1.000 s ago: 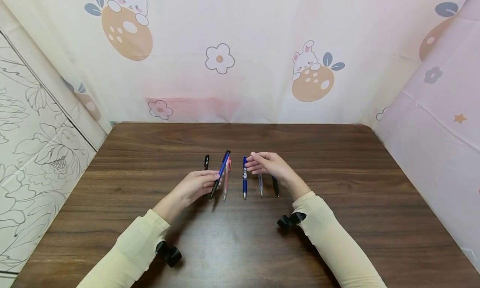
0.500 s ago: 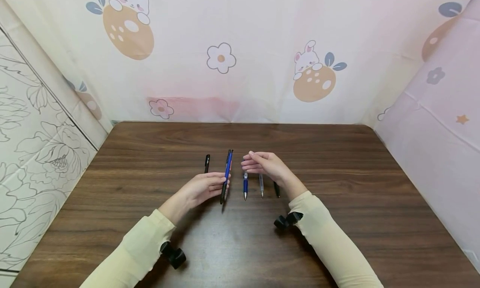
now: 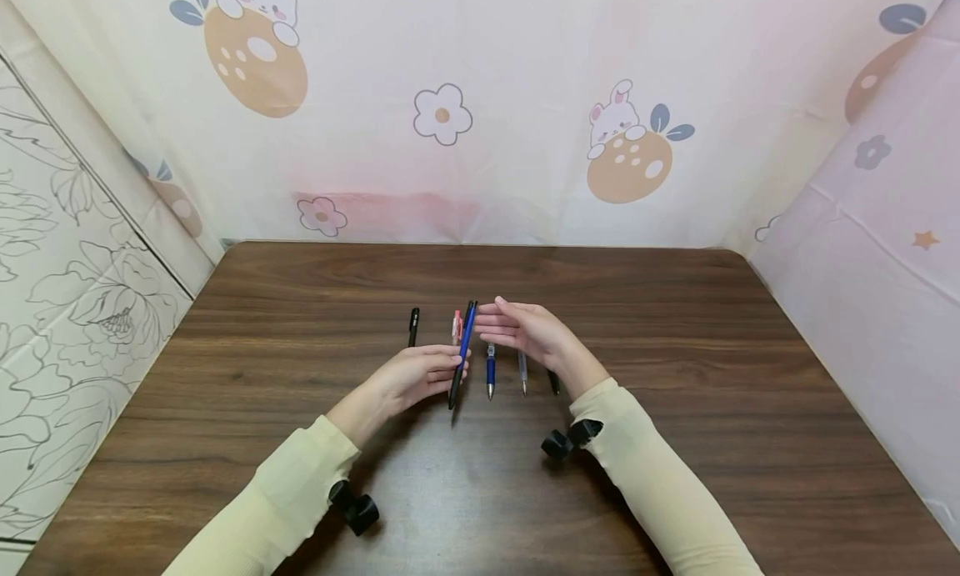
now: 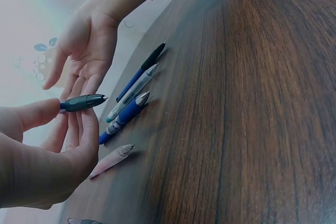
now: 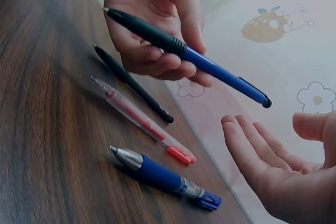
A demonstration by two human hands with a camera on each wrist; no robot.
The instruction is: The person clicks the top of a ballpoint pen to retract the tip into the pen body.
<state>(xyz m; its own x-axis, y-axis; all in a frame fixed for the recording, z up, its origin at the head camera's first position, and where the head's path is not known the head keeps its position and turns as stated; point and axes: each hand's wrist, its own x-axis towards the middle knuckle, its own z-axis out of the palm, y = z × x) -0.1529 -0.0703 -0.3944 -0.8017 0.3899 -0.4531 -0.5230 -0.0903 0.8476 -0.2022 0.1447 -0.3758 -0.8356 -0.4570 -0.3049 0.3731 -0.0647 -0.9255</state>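
Observation:
My left hand (image 3: pixel 412 380) pinches a blue pen with a black grip (image 5: pixel 210 72) between thumb and fingers, raised over the table with its point toward me. Close to the pen's far end, my right hand (image 3: pixel 532 330) is held palm up with fingers extended, holding nothing. Below the hands several pens lie in a row: a black pen (image 5: pixel 131 85), a clear pen with red parts (image 5: pixel 144 121), a blue pen with a silver tip (image 5: pixel 157 174), a clear pen (image 4: pixel 132 92) and a dark-gripped blue pen (image 4: pixel 142 71). The hands partly cover the row in the head view.
The brown wooden table (image 3: pixel 660 476) reaches back to a patterned cloth (image 3: pixel 510 142) hung behind it. Cloth panels also stand at both sides. A small black camera (image 3: pixel 354 508) is strapped at the left wrist, another black camera (image 3: pixel 572 439) at the right.
My left hand has moved right with the blue pen, passing over the red pen and nearing my right hand. The right hand has shifted slightly left, its fingers still extended.

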